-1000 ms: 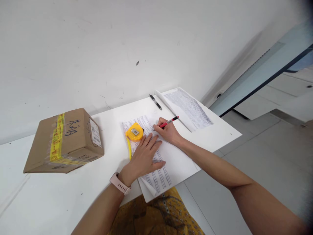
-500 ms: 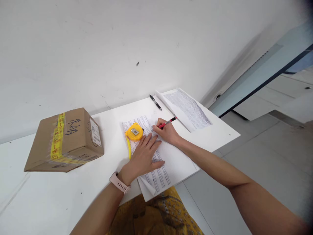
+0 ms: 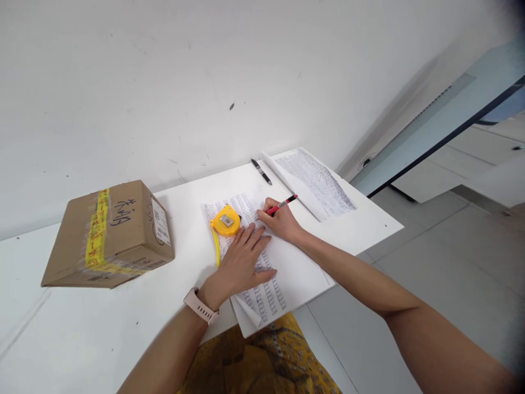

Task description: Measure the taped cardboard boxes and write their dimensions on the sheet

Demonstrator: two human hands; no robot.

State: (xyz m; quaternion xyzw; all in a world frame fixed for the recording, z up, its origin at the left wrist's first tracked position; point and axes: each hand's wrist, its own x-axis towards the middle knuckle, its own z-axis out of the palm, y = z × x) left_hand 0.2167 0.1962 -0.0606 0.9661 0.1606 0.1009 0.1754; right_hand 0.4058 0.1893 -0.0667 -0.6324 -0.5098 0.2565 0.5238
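My right hand (image 3: 280, 220) is closed around a red pen (image 3: 283, 204), its lower end down at the paper. The pen's tip is hidden behind my fingers. Flat on the printed sheet (image 3: 270, 293) lies my left hand (image 3: 246, 260), fingers spread, with a pink watch band on the wrist. Just beyond its fingertips a yellow tape measure (image 3: 226, 221) rests on the sheet's upper left part, its yellow strap hanging toward my left wrist. The sheet's near left corner curls up.
A taped cardboard box (image 3: 110, 235) stands on the white table (image 3: 186, 219) to the left. Toward the wall lie a black pen (image 3: 261, 172) and another stack of printed papers (image 3: 315, 183). The table's right edge drops to a grey floor (image 3: 426, 262).
Hardly anything differs. The red pen's upper end has tipped very slightly to the right; my left hand, the tape measure and the box stay in place.
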